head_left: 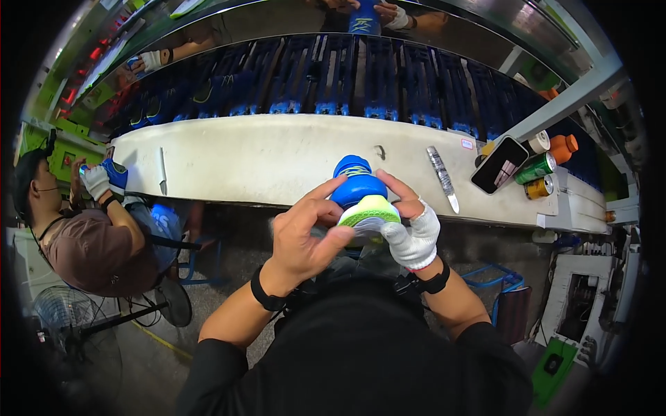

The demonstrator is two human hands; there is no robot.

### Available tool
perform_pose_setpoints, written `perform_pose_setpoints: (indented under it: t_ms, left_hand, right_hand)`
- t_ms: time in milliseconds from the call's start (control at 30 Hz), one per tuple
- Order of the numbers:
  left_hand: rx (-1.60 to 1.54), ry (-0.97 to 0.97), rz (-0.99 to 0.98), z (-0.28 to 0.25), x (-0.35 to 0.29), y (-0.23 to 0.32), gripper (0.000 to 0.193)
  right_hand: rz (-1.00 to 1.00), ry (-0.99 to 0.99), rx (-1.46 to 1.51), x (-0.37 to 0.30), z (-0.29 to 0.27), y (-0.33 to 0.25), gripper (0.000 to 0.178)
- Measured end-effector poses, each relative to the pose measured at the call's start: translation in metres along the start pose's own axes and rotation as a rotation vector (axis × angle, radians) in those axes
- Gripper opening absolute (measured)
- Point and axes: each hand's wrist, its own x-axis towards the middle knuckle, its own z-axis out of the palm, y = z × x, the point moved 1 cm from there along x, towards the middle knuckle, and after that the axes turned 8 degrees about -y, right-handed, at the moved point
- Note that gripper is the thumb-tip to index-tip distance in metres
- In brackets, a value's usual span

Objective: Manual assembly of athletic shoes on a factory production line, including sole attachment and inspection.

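Observation:
Between my hands is a blue shoe [359,187] with pale laces and a lime-green and white sole. It is tilted so the sole at one end faces me, just over the near edge of the worktable. My bare left hand [303,232] grips its left side, the thumb near the sole's edge. On the other side my right hand [415,232], in a white glove that leaves some fingertips bare, holds the sole and upper. A knife with a wrapped handle [442,179] lies on the table to the right of the shoe. A small dark scrap [379,152] lies beyond the shoe.
Behind the pale worktable [263,152] runs a conveyor with dark blue racks [284,76]. A phone [499,164], several cans and an orange bottle [563,148] crowd the right end. Another knife [162,170] lies left, near a seated co-worker [97,243] holding a blue shoe.

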Motion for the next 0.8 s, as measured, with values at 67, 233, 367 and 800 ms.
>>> perform_pose_setpoints:
  t_ms: [67,233,367,800]
  left_hand:
    - [-0.103,0.069,-0.029,0.006,0.001,0.003,0.028]
    - [-0.029,0.047,0.003,0.003,0.0,0.0,0.033]
    - [-0.034,0.04,0.051,0.006,0.002,-0.005,0.035]
    - [-0.091,0.044,0.006,0.011,-0.003,-0.007,0.036]
  right_hand:
    - [-0.064,0.025,-0.034,0.004,0.001,0.003,0.029]
    - [-0.101,-0.007,-0.22,0.003,-0.003,0.006,0.032]
    - [-0.105,-0.03,-0.241,0.002,-0.005,0.005,0.033]
    - [-0.126,-0.008,-0.294,0.002,-0.002,0.004,0.035]
